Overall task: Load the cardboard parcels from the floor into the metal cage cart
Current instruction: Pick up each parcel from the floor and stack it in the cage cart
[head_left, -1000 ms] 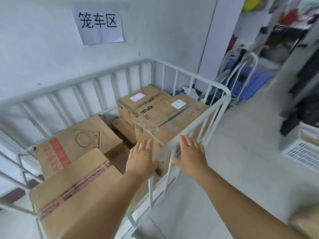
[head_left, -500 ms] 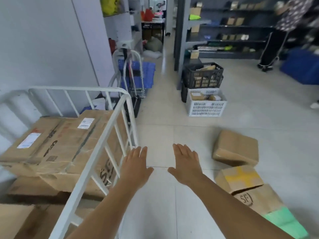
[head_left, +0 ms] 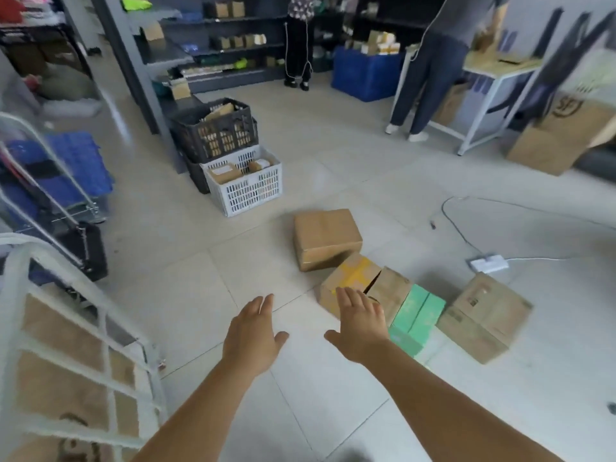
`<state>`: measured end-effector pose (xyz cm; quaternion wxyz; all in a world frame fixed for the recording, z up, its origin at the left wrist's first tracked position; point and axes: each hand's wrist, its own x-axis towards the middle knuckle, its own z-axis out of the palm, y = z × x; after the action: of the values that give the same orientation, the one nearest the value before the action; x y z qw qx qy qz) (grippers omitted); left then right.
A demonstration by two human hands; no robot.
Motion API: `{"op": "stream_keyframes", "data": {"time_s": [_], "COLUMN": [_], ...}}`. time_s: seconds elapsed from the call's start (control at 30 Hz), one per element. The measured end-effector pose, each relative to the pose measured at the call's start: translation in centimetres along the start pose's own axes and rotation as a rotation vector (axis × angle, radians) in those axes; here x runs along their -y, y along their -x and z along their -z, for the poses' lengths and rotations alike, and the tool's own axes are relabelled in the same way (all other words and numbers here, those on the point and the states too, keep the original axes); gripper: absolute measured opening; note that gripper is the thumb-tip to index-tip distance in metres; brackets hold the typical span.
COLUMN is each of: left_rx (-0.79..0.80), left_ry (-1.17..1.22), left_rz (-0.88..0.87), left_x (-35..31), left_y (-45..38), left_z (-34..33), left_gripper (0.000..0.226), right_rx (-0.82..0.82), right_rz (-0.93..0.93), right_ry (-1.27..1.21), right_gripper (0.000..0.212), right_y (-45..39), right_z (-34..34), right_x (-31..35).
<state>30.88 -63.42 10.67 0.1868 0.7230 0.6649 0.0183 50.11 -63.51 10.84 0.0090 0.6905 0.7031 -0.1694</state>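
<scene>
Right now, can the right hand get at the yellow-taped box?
Probably yes. The right hand, open, is already over the yellow-taped box, whose top lies bare; nothing shows between them.

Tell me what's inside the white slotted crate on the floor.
The white crate holds at least two small cardboard parcels near its top. Whatever sits beneath them is hidden by the crate walls and the parcels.

Both flat hands, left hand (head_left: 250, 335) and right hand (head_left: 361, 325), reached toward floor parcels (head_left: 326, 238) at one o'clock; cage cart (head_left: 83, 331) stood at eight.
</scene>
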Motion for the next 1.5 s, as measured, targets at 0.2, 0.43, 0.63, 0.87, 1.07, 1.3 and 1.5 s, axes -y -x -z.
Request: {"op": "stream_keyframes", "data": {"time_s": [0.2,0.43,0.63,0.87,1.07,1.3,1.5], "left_rx": [0.080,0.121,0.116,0.128,0.169,0.221,0.277], "left_ry": [-0.014,-0.072,-0.091,-0.070,-0.075,-0.066,-0.064], "left_rz": [-0.094,-0.133,-0.061,-0.012,-0.024,-0.011,0.000], "left_x": [-3.3,-6.5,-8.0,-7.8,-5.0,-0.9,1.3], "left_y": [-5.4,-15.0,-25.0,-34.2,-43.5,-55.7,-64.4], "left_z": [-1.3,-1.3,0.1,0.9,1.3,3.3,2.4], "left_gripper": [0.074,0.073,0.072,0.071,0.069,0.071,0.069], "right_rx": [0.008,0.003,0.015,0.060,0.096,0.091,0.115], "right_rz": [-0.163,-0.237,-0.219,-0.222,-0.268,-0.345,-0.412], "right_ry": [-0.040,-0.080,-0.087,-0.038,-0.008,-0.060,-0.071], "right_gripper": [0.087,0.087,0.087,0.087,0.088,0.079,0.078], "right_y": [-2.1,-9.9,-20.2,-29.8,-39.6,-50.5,-58.2], "right_z": [0.4,1.3,3.6,6.2,6.5,7.0,5.3], "right_x": [-5.1,-10.2,-13.1,-15.3,-15.2,-11.9,-12.1]}}
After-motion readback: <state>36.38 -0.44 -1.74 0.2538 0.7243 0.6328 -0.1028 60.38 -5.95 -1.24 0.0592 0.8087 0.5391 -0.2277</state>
